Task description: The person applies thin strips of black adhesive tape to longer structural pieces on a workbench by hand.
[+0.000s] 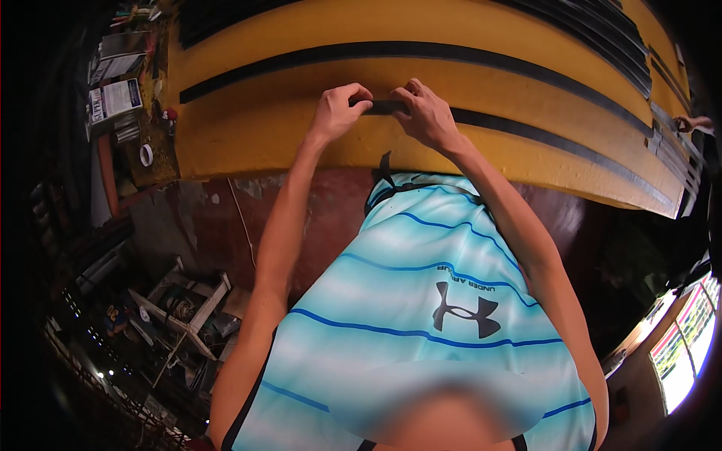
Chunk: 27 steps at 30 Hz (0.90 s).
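Pinching black strip (387,107) betw both hands, left (340,113), right (427,116), on yellow board (263,143)

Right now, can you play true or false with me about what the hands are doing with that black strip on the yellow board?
1. Both hands pinch the same black strip. True: the left hand and the right hand grip it from either side.
2. The strip lies on a green board. False: the board is yellow.
3. A roll of tape lies off to the left of the hands. True.
4. The right hand holds scissors. False: it holds only the strip.
5. The person wears a plain red shirt. False: the shirt is light blue with darker stripes.
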Available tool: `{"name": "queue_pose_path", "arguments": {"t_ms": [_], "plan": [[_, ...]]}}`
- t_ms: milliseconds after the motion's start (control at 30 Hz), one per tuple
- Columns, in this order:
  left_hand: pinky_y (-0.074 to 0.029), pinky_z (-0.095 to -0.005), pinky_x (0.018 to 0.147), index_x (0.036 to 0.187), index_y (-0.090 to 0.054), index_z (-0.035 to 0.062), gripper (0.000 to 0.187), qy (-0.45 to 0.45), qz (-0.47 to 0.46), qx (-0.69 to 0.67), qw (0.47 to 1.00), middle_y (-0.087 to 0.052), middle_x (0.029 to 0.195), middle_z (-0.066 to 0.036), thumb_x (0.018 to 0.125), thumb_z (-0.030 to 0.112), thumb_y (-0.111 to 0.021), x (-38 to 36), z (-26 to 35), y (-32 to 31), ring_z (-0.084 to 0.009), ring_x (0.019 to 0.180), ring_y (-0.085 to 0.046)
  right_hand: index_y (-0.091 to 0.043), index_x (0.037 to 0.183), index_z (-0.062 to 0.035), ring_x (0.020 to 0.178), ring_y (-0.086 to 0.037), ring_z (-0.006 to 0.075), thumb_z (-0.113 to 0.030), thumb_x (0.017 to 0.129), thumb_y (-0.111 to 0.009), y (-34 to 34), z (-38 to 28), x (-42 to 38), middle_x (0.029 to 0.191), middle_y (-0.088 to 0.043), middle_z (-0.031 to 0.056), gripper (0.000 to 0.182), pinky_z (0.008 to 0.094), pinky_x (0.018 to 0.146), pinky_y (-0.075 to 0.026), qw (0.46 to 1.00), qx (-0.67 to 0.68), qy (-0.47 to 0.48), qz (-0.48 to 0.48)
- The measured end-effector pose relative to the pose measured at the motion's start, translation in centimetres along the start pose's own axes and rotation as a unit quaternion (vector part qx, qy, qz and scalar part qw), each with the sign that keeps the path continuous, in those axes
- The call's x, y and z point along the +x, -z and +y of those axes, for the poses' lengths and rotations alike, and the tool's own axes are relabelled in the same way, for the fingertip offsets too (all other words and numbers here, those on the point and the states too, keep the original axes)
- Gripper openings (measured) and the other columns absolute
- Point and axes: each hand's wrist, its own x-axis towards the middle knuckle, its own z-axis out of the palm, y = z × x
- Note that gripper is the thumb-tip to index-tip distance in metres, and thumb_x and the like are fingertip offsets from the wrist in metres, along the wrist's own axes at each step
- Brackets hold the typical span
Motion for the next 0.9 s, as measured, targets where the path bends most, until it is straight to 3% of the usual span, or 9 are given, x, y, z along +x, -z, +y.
{"name": "queue_pose_path", "arguments": {"t_ms": [267,367,433,533,600,633,700,900], "plan": [[-0.055,-0.035,0.074,0.101,-0.072,0.0014,0.023,-0.018,0.03,0.107,0.994,-0.072,0.088,-0.015,0.09,0.02,-0.069,0.5,2.8,0.3,-0.0226,0.08,-0.071,-0.056,0.112,-0.0068,0.095,-0.066,0.0342,-0.04,0.079,-0.081,-0.2,-2.7,1.3,0.106,-0.062,0.0137,0.053,0.043,0.077,-0.055,0.998,0.058,-0.002,0.006],[-0.056,-0.033,0.073,0.105,-0.072,0.0007,0.024,0.024,0.023,0.046,0.998,-0.073,0.09,-0.014,0.095,0.021,-0.064,0.4,3.9,1.0,-0.0206,0.082,-0.072,-0.058,0.108,-0.0043,0.091,-0.068,0.0342,-0.038,0.085,-0.076,0.0,-2.9,1.5,0.1,-0.066,0.0153,0.044,0.0411,0.077,-0.055,0.991,0.123,-0.047,0.005],[-0.057,-0.0285,0.07,0.108,-0.071,-0.0007,0.027,0.073,-0.021,-0.096,0.993,-0.074,0.094,-0.012,0.101,0.021,-0.056,0.3,3.9,0.9,-0.017,0.08,-0.072,-0.06,0.108,-0.0027,0.089,-0.069,0.033,-0.036,0.089,-0.072,0.4,-2.6,1.3,0.098,-0.068,0.0164,0.04,0.0394,0.077,-0.055,0.983,0.174,-0.061,-0.006],[-0.057,-0.0283,0.067,0.106,-0.07,-0.0024,0.024,0.063,-0.018,-0.187,0.98,-0.075,0.089,-0.011,0.099,0.017,-0.058,-0.1,3.2,0.3,-0.0173,0.075,-0.072,-0.063,0.11,-0.0001,0.089,-0.072,0.0301,-0.029,0.094,-0.066,0.9,-2.2,0.5,0.096,-0.071,0.0183,0.034,0.0362,0.077,-0.056,0.957,0.27,-0.105,0.0],[-0.057,-0.0283,0.067,0.106,-0.069,-0.0029,0.023,0.051,-0.005,-0.161,0.986,-0.074,0.089,-0.011,0.097,0.017,-0.062,-0.6,2.9,-0.3,-0.0169,0.074,-0.072,-0.064,0.115,0.0029,0.092,-0.073,0.0221,-0.022,0.097,-0.063,0.8,-1.8,-0.1,0.097,-0.074,0.0169,0.03,0.0315,0.078,-0.055,0.924,0.356,-0.136,0.026],[-0.057,-0.0283,0.067,0.106,-0.068,-0.0034,0.023,0.04,0.007,-0.135,0.99,-0.074,0.089,-0.011,0.096,0.017,-0.065,-0.9,2.9,-0.6,-0.0164,0.073,-0.071,-0.064,0.115,0.0029,0.092,-0.073,0.0221,-0.022,0.097,-0.063,0.8,-1.4,-0.3,0.097,-0.074,0.0169,0.03,0.0315,0.078,-0.055,0.925,0.355,-0.135,0.025],[-0.057,-0.0281,0.067,0.105,-0.068,-0.0032,0.023,0.062,0.026,-0.13,0.989,-0.073,0.088,-0.01,0.093,0.017,-0.068,-1.3,3.3,-1.5,-0.0156,0.073,-0.071,-0.065,0.109,0.0047,0.09,-0.071,0.0166,-0.021,0.098,-0.064,1.0,-1.3,-1.0,0.096,-0.075,0.0126,0.028,0.0291,0.079,-0.054,0.881,0.446,-0.157,0.005],[-0.056,-0.0258,0.067,0.102,-0.068,-0.0015,0.02,0.121,0.063,-0.211,0.968,-0.071,0.087,-0.008,0.091,0.015,-0.073,-1.7,2.8,-3.4,-0.0136,0.075,-0.07,-0.065,0.1,0.0047,0.087,-0.069,0.0144,-0.019,0.098,-0.064,1.6,-1.2,-1.9,0.091,-0.072,0.01,0.024,0.0271,0.081,-0.054,0.867,0.458,-0.194,-0.019]]}}
